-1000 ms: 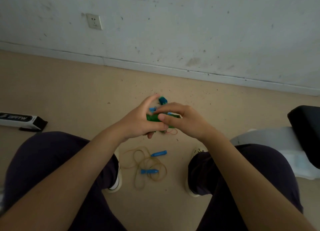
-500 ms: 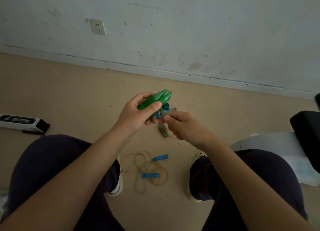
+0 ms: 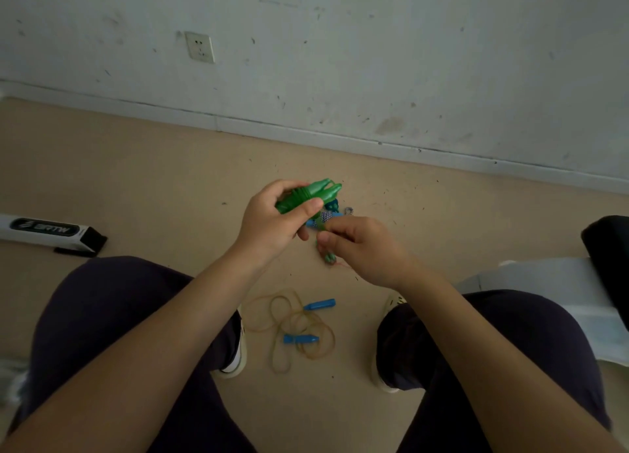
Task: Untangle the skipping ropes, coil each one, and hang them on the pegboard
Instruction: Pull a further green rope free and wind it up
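Note:
My left hand (image 3: 272,223) grips two green skipping-rope handles (image 3: 311,194) held side by side, their tips pointing up and right. Just to the right, my right hand (image 3: 360,248) pinches the green rope (image 3: 329,257), which hangs down below its fingers. Behind both hands a small tangle with a blue handle and a blue-white braided rope (image 3: 332,212) lies on the floor, partly hidden. Between my feet lies a tan rope (image 3: 292,330) in loose loops with two blue handles (image 3: 319,305).
A white and black long box (image 3: 51,229) lies on the floor at the left. A white and black seat (image 3: 551,282) stands at the right. The wall with a socket (image 3: 200,47) runs across the back. No pegboard shows.
My hands have drawn apart: the left one lifted the green handles up and left, while the right one took hold of the green rope lower down.

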The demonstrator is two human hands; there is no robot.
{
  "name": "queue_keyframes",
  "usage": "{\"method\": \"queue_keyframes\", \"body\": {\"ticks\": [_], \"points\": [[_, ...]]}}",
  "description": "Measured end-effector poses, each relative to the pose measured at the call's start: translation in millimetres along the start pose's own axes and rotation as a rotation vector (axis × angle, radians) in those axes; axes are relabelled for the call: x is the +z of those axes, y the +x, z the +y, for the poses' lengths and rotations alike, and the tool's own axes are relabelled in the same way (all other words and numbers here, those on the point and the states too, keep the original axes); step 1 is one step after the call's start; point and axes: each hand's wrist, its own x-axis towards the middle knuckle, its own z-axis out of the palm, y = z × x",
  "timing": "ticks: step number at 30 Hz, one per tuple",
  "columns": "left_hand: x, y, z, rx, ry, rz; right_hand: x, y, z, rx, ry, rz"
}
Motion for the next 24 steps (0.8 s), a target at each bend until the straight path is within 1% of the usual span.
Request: {"method": "queue_keyframes", "body": {"ticks": [2,4,9,11,16,20,24], "points": [[-2.2,1.8,-1.0,0.0,0.033,0.0,-0.9,-2.3,-1.2,-0.037,-0.051,-0.009],[-4.2,2.5,-0.2,-0.007,0.028,-0.043,-3.5,-5.0,-1.7,-0.067,-0.053,0.027],[-7.7,0.8,4.3,-0.069,-0.023,-0.276,-21.0,-9.1,1.3,-0.15,-0.05,0.197],[-9.1,0.9,5.3,-0.086,0.0,-0.357,-24.7,-8.6,3.4,-0.166,-0.049,0.24],[-6.9,-1.2,6.4,-0.119,0.12,-0.495,-24.5,-6.9,8.3,-0.224,-0.099,0.308],[-4.1,-3.9,7.6,-0.133,0.17,-0.57,-16.2,-4.6,9.8,-0.236,-0.088,0.301],[-3.7,-4.4,7.8,-0.134,0.212,-0.563,-9.9,-1.5,14.0,-0.191,-0.05,0.316]]}}
